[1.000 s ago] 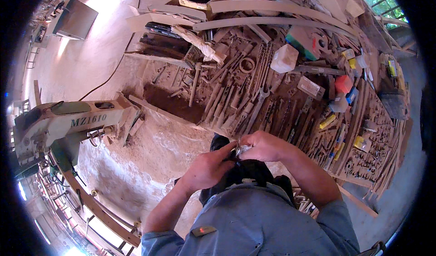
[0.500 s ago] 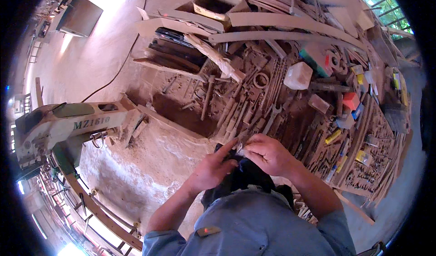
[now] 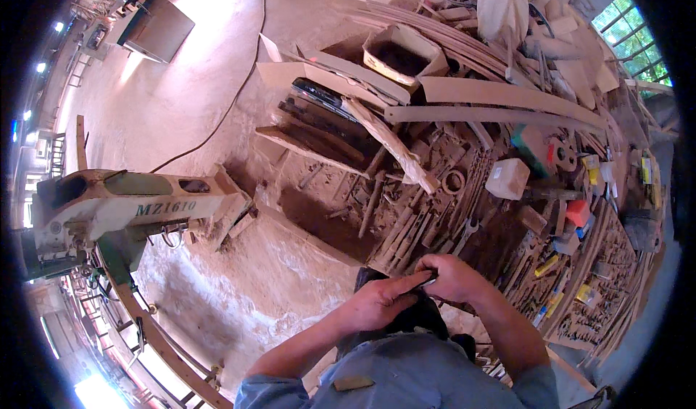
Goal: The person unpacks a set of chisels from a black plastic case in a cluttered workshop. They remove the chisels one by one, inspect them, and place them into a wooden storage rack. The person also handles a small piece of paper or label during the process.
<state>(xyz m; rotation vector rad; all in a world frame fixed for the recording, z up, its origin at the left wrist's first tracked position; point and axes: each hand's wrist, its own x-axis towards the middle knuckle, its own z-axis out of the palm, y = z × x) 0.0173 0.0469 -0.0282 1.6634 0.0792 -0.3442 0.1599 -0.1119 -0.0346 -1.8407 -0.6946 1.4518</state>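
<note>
Left hand: the left hand (image 3: 378, 304) reaches in half closed, index finger extended toward the right, thumb folded below; fingertips seem to be on the small piece.
Right hand: the right hand (image 3: 453, 280) is curled, fingers bent inward, apparently pinching the same piece from its other side; exact grip hidden.
Small dark piece: the small dark piece (image 3: 430, 278) sits between both sets of fingertips, above the dark clothing (image 3: 417, 318) of the lap; a pale edge shows. Too small to identify.
Handling stage: judged mid-way. Piece is up in the fingers, not set down; whatever has been done to it, or remains, cannot be read.
Worktop near edge: a raised board rims the worktop (image 3: 312, 233), running slantwise just beyond the hands; fingertips look near it, contact uncertain.
Ahead: open-ended wrench (image 3: 469, 230), metal ring (image 3: 454, 182) and white container (image 3: 507, 178) among closely laid tools; little room to spread the hands that way.
Right side: red box (image 3: 578, 213) and rows of small bits crowd the worktop; the right forearm passes just beside its edge.
Left side: pale dusty floor (image 3: 217, 271) gives the widest swing, as far as the green-and-white machine (image 3: 163, 199), well apart from the left hand.
Far side: long curved boards (image 3: 507, 98) and an open tub (image 3: 402, 59), beyond the tools.
</note>
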